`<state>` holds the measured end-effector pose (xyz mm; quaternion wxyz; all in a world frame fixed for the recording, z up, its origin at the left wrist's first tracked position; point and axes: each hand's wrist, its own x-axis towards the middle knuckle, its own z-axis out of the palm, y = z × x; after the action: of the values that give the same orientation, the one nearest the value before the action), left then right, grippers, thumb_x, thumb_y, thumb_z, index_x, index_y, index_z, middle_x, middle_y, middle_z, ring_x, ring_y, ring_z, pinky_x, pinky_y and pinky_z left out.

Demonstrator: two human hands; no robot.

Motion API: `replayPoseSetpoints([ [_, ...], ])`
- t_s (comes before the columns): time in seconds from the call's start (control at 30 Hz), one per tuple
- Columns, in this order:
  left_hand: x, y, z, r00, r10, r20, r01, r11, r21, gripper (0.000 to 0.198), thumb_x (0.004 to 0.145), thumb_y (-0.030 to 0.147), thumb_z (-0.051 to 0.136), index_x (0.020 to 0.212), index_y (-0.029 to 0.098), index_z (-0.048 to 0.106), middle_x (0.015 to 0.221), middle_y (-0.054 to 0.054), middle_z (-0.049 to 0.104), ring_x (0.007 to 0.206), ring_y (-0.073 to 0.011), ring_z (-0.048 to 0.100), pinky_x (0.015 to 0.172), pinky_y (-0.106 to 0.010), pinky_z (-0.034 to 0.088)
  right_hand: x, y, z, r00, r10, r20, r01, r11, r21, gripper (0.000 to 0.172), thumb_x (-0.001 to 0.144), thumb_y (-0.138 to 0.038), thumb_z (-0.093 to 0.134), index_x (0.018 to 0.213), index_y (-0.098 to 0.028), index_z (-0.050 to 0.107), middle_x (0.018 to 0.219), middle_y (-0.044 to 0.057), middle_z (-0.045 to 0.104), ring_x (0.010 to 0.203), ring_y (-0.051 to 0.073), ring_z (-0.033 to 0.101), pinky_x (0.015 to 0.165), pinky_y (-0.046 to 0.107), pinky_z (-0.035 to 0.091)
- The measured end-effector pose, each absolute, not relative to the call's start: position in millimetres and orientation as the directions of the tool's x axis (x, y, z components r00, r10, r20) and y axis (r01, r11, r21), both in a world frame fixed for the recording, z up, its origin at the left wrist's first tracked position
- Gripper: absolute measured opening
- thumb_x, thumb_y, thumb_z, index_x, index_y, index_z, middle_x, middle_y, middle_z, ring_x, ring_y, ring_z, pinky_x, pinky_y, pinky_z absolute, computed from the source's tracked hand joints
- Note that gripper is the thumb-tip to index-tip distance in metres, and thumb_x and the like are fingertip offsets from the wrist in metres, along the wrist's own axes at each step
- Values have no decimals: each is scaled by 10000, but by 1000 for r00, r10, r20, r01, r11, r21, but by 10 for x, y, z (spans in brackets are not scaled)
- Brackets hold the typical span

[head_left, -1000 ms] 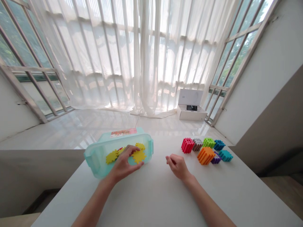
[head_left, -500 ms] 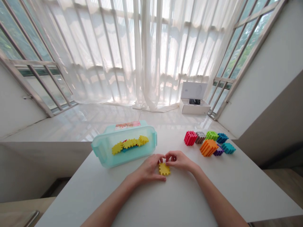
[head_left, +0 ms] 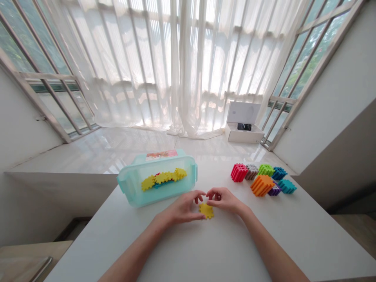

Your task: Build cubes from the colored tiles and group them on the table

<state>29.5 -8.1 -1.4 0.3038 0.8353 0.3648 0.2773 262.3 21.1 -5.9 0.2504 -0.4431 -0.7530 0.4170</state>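
Note:
On the white table in front of me lies a yellow square building piece [head_left: 206, 210] with notched edges, seemingly flat. My left hand [head_left: 184, 205] curves around its left side, thumb and fingers apart. The thumb tip is at the piece's left edge; I cannot tell whether it presses on it. Just above and right of the piece is my right hand [head_left: 225, 199], fingers curled, with a gap between thumb and index finger. Nothing shows in that gap. Behind my left hand, a tilted teal plastic bin [head_left: 132, 196] contains yellow notched pieces [head_left: 163, 178] and some blue and red ones.
At the right of the table [head_left: 232, 250] stand stacked notched pieces: red [head_left: 239, 172], grey [head_left: 252, 171], green [head_left: 266, 170], orange [head_left: 261, 185], purple [head_left: 275, 189] and blue ones [head_left: 287, 187]. A white open box [head_left: 245, 135] with a dark device sits on the ledge by the curtain.
The yellow piece has turned slightly between my hands. My left thumb has moved up to its left edge. The whole view has shifted a little.

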Motion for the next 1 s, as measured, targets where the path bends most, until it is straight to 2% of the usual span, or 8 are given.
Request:
replayPoseSetpoints([
  [0.1, 188, 13, -5, 417, 830, 370, 570, -556, 605, 182, 906, 374, 594, 989, 217, 633, 819, -1, 678, 700, -148, 608, 689, -277, 500, 2614, 210, -72, -464, 885, 35, 478, 284, -831, 186, 790, -325, 686, 899, -180, 727, 721, -4, 654, 591, 114, 497, 536, 219, 408],
  [0.17, 78, 106, 11, 276, 826, 492, 697, -524, 489, 210, 967, 359, 487, 909, 217, 630, 810, -13, 677, 718, -161, 612, 722, -298, 505, 2600, 219, -90, -459, 886, 62, 481, 306, -821, 166, 816, -321, 655, 866, -180, 728, 717, -1, 654, 597, 117, 498, 544, 220, 412],
  [0.27, -88, 247, 12, 166, 783, 600, 802, -461, 379, 216, 975, 299, 440, 1069, 215, 615, 1070, -83, 688, 1019, -252, 610, 933, -422, 472, 2567, 242, -135, -443, 891, 96, 478, 325, -816, 155, 832, -293, 623, 828, -177, 726, 696, -2, 649, 592, 118, 501, 540, 217, 407],
  [0.37, -197, 343, -47, 193, 812, 551, 880, -392, 269, 344, 953, 208, 413, 1269, 228, 546, 1346, -107, 590, 1279, -305, 485, 1054, -501, 386, 2533, 267, -183, -420, 899, 121, 483, 335, -809, 151, 830, -279, 619, 800, -175, 725, 652, -10, 636, 571, 115, 495, 526, 214, 395],
  [0.47, -245, 384, -125, 199, 856, 476, 929, -320, 188, 356, 937, 197, 425, 1260, 261, 562, 1357, -83, 593, 1327, -314, 451, 1075, -513, 357, 2514, 280, -209, -411, 901, 136, 485, 343, -804, 147, 828, -268, 618, 794, -177, 728, 652, -12, 648, 569, 113, 500, 535, 214, 402],
  [0.6, -260, 398, -158, 206, 852, 481, 936, -315, 157, 249, 917, 237, 481, 1126, 253, 615, 1228, -93, 645, 1237, -308, 519, 1044, -485, 379, 2507, 280, -220, -411, 899, 150, 485, 355, -799, 146, 829, -266, 620, 799, -178, 733, 682, -11, 669, 589, 113, 520, 567, 218, 417],
  [0.83, -255, 406, -165, 216, 836, 505, 931, -332, 150, 141, 911, 273, 530, 1021, 231, 608, 1236, -118, 642, 1233, -326, 528, 1029, -498, 393, 2503, 279, -229, -427, 893, 144, 465, 353, -812, 135, 831, -257, 619, 799, -181, 726, 660, -24, 650, 568, 105, 502, 554, 215, 400],
  [1.0, -292, 387, -109, 168, 844, 510, 906, -336, 257, 155, 870, 279, 560, 1017, 240, 592, 1158, -80, 652, 1136, -298, 579, 1012, -479, 418, 2513, 263, -199, -442, 886, 141, 466, 361, -808, 127, 830, -248, 621, 812, -183, 728, 674, -20, 658, 583, 110, 512, 565, 221, 411],
])
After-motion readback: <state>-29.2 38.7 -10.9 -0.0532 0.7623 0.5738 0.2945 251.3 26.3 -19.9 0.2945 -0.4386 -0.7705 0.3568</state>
